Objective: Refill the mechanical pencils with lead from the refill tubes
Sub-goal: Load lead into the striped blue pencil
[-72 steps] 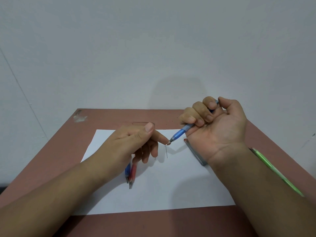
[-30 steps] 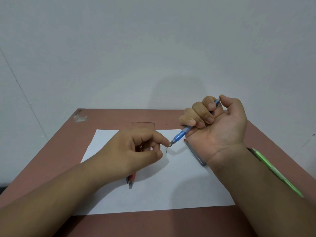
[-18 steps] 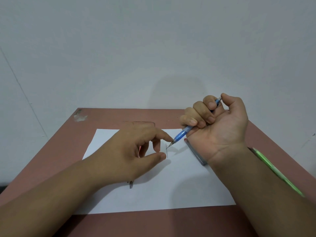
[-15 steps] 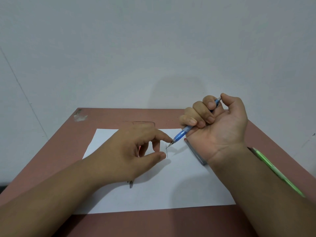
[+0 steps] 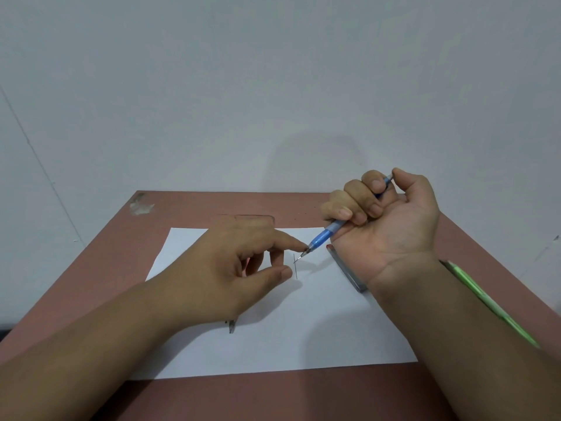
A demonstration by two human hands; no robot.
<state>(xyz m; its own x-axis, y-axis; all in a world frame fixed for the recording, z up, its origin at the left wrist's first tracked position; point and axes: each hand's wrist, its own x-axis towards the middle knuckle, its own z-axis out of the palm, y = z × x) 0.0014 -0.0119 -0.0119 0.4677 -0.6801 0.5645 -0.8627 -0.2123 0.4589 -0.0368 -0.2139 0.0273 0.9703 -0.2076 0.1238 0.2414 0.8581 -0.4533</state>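
Two hands at work over a brown table (image 5: 188,208) and white paper (image 5: 303,335).
Right hand (image 5: 391,220), palm up, curls its fingers round the blue pencil (image 5: 323,237), tip slanting down-left. Left hand (image 5: 233,268) lies loosely spread, forefinger touching that tip. Grey refill tube (image 5: 349,271) lies under the right wrist; green pencil (image 5: 485,299) beside the right forearm; thin lead (image 5: 296,268) on the paper below the tip.

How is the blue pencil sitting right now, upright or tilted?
Tilted. The right hand grips the blue pencil with its tip slanting down-left toward the paper, beside the left hand forefinger.
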